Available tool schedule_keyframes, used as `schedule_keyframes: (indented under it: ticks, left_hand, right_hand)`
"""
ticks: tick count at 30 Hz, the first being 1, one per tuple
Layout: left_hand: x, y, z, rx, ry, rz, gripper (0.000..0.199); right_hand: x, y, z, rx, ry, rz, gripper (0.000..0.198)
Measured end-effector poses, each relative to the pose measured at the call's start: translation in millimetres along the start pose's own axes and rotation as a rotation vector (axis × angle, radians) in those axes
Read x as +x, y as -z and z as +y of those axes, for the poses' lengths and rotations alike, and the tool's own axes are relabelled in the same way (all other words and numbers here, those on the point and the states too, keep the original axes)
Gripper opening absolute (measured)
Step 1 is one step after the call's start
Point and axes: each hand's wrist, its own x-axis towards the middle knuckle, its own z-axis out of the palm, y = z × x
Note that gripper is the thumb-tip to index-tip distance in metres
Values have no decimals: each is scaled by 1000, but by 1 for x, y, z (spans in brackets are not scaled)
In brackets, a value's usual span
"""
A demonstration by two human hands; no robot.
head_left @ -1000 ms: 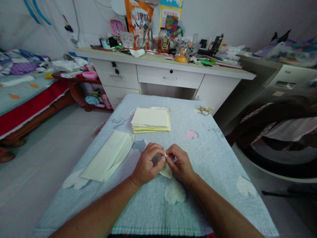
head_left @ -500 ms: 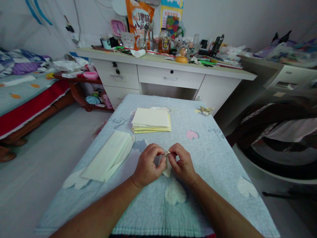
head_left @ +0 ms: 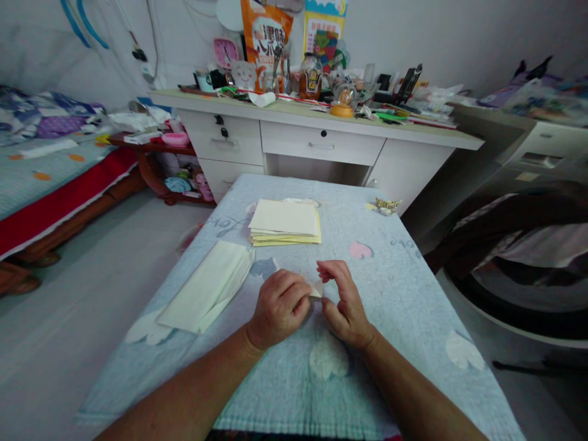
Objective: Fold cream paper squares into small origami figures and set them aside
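Observation:
A small piece of folded off-white paper is between my hands, low over the cloth. My left hand is closed on it, and the fingers hide most of the paper. Just to the right is my right hand, thumb and forefinger spread apart, the thumb tip close to the paper's lower corner. I cannot tell whether that thumb touches it. Beyond them lies a stack of cream and yellow paper sheets. Left of my hands rests a bundle of pale folded papers.
A pale blue patterned cloth covers the table. Near its far right corner sits a small yellow-and-black patterned item. Behind stands a white desk crowded with jars and packets. A washing machine is at the right, a bed at the left.
My right fingers have let go of the paper and spread apart. My left hand has closed further over the paper. The whole view has shifted slightly.

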Motion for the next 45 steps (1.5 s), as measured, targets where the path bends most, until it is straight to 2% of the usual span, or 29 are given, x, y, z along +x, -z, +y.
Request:
schedule_keyframes:
  ticks: [5,10,13,23,28,35,45]
  left_hand:
    - [2,0,-1,-32,43,14,19]
    - [3,-1,-2,-81,83,4,21]
    - [3,-1,-2,-94,87,-2,22]
    - [4,-3,-3,-167,139,0,22]
    - [5,-2,-4,-203,113,9,31]
    - [6,-1,-2,-231,89,2,32]
    - [7,3,3,-166,50,-13,26]
  right_hand:
    - [3,8,-5,85,-87,-37,22]
    - [5,10,-5,114,-87,-98,8]
    - [5,10,-4,88,-68,-134,7]
    - [6,7,0,2,-22,-126,13]
    - [4,7,-2,2,-28,-114,21]
    - [4,8,-4,6,-73,-63,17]
    - [4,6,-5,64,-82,-77,13]
